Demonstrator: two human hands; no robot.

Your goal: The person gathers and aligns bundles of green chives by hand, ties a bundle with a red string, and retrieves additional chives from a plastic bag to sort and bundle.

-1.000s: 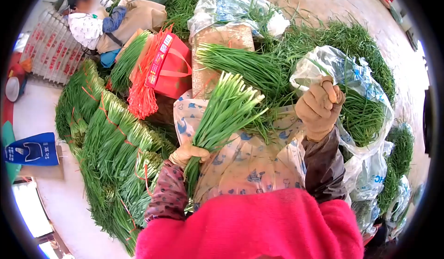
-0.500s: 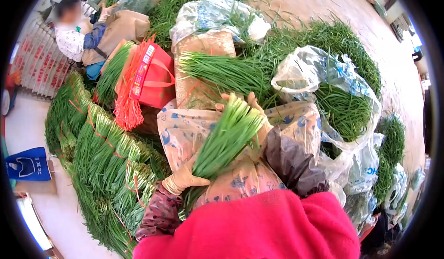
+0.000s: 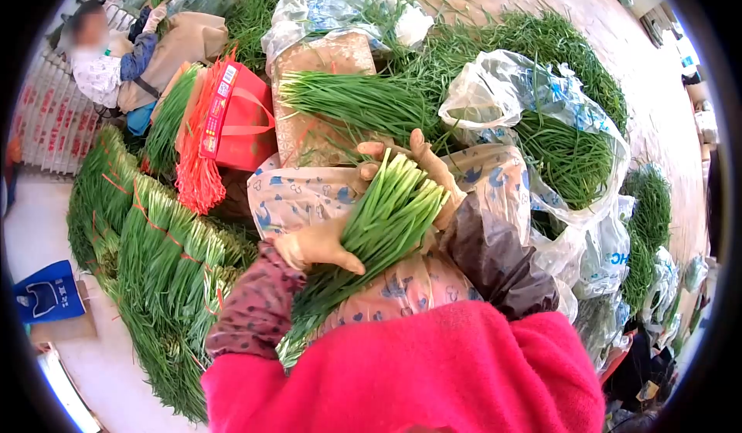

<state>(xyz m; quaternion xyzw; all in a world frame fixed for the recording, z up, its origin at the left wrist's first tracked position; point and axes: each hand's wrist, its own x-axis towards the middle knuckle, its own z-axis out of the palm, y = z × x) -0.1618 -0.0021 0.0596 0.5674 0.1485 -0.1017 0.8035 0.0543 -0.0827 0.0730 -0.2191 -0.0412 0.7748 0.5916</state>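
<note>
The bunch of slender green stalks with pale ends [image 3: 396, 215] slants over my translucent, blue-printed plastic apron [image 3: 297, 199]; my left hand [image 3: 323, 246] clasps it, my right hand [image 3: 439, 176] spreads its fingers behind the pale ends. Beyond sits a boxy red bag [image 3: 246, 143].

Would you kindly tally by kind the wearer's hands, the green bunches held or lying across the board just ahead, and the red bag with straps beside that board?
Hands: 2 (left hand, right hand)
Green bunches: 2 (held bunch, bunch across the board, the board itself not counted)
Red bag: 1
Total: 5
</note>
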